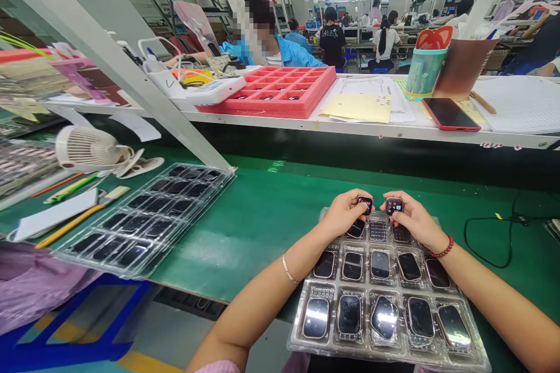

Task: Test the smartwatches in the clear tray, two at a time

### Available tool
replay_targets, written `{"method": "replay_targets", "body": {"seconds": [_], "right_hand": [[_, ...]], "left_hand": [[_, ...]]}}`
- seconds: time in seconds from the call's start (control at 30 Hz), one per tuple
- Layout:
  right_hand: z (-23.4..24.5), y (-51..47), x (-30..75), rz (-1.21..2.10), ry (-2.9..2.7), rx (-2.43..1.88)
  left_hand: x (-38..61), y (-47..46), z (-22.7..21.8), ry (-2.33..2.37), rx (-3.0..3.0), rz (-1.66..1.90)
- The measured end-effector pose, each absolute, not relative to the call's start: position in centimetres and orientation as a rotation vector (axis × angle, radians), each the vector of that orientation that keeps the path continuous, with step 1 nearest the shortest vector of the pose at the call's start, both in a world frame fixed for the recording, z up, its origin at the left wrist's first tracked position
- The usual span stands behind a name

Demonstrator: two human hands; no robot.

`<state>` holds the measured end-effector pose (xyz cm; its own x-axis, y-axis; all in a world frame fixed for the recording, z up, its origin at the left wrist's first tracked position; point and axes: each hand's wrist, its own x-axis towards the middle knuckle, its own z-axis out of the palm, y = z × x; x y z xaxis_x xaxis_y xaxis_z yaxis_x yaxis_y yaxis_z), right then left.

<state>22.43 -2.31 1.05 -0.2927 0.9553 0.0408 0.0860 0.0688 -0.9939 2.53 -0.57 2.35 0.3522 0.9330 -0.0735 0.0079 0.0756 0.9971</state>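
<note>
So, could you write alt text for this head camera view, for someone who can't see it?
A left hand and right hand each pinch a small dark watch body above a clear plastic tray of similar watches. The tray sits on a green workbench, with a co-worker in blue beyond.

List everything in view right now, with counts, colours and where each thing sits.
green mat: 1, green, bench top under the trays
near tray: 1, clear plastic, on the mat in front of the person
watches: at least 13, dark screens, in the near tray
far tray: 1, clear plastic, several dark watches, left on the mat
fan: 1, white, left end of the mat
pens: several, mixed colours, left of the far tray
cable: 1, black, right on the mat
foam tray: 1, red, on the shelf
paper: yellow sheets, on the shelf
phone: 1, red case, right on the shelf
co-worker: 1, blue jacket, beyond the shelf
left hand: 1, holding a watch over the near tray
right hand: 1, holding a watch over the near tray
bangle: 1, silver, left wrist
bracelet: 1, red beads, right wrist
</note>
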Motion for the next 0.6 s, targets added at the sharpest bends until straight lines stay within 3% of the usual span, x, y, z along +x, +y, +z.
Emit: {"method": "replay_targets", "body": {"seconds": [0.6], "right_hand": [[0.5,-2.2,22.7,1.353,-1.522,-1.066]], "left_hand": [[2.4,-0.4,1.5,1.001,1.449,0.914]]}}
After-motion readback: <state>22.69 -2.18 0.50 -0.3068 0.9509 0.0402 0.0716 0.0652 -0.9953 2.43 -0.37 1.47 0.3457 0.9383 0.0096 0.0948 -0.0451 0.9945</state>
